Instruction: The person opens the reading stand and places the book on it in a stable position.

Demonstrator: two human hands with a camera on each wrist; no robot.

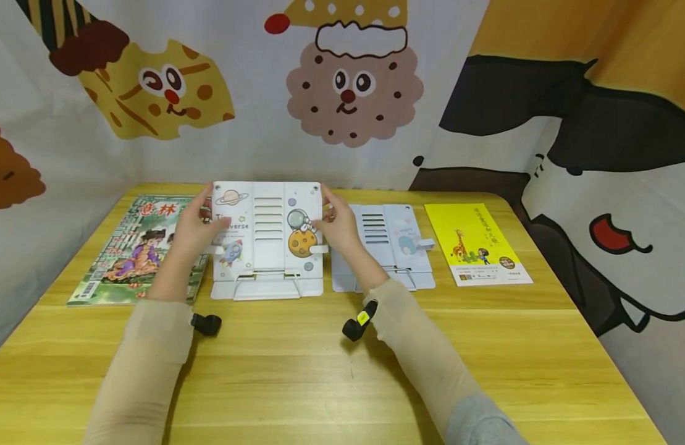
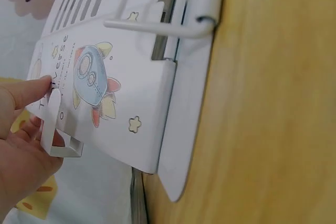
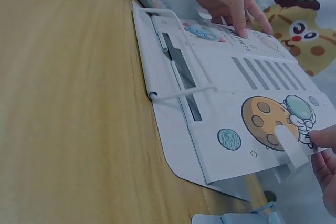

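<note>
A white book stand with a printed rocket, planet and astronaut stands upright, tilted back, on the wooden table. My left hand grips its left edge, thumb on the printed front and fingers behind. On the opposite edge my right hand holds it the same way, its thumb beside the astronaut. The left wrist view shows the thumb of the left hand next to a white side clip. In the right wrist view, the right hand is partly cut off by the frame. A wire page holder crosses the stand's lower front.
To the left lies a colourful magazine, partly behind my left forearm. A second, pale blue-grey book stand is just right of the white one. Farther right is a yellow book. A cartoon-printed curtain hangs behind the table.
</note>
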